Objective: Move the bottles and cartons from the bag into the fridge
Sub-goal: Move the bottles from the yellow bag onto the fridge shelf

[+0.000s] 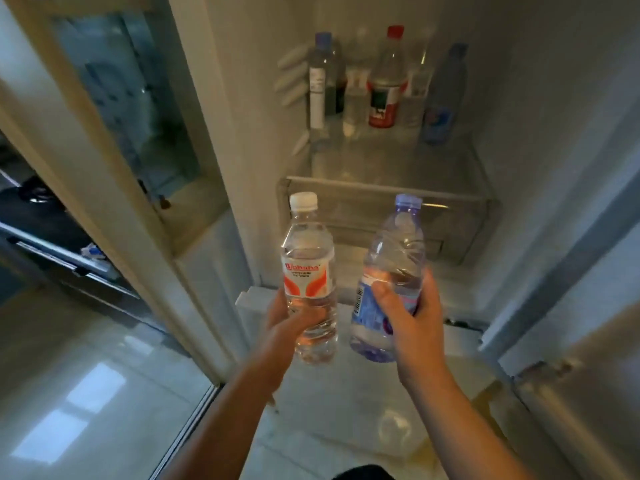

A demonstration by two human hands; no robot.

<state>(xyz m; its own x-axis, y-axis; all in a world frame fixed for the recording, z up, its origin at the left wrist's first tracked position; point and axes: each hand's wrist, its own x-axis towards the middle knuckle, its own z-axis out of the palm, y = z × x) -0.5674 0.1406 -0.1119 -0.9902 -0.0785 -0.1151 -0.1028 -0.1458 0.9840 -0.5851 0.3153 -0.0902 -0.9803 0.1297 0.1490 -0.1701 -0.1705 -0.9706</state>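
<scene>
Left hand [291, 320]: curls round the low part of the clear bottle [308, 268], which has a white cap and stands up straight.
Right hand [405, 306]: grips the blue bottle [394, 258] round its middle; this one leans a bit to the right.
Where: both are up in the air in front of the open fridge [554, 133], near each other but apart, not yet on the shelf [381, 161].
Shelf: more bottles stand at the back, the red-cap bottle [386, 84] with them.
Risk one: a push too far in may knock the back ones over.
Risk two: the blue bottle leans, so it may tip and roll off if it is set down that way.
Risk three: two going in together may bump.
Bag: not in view.
</scene>
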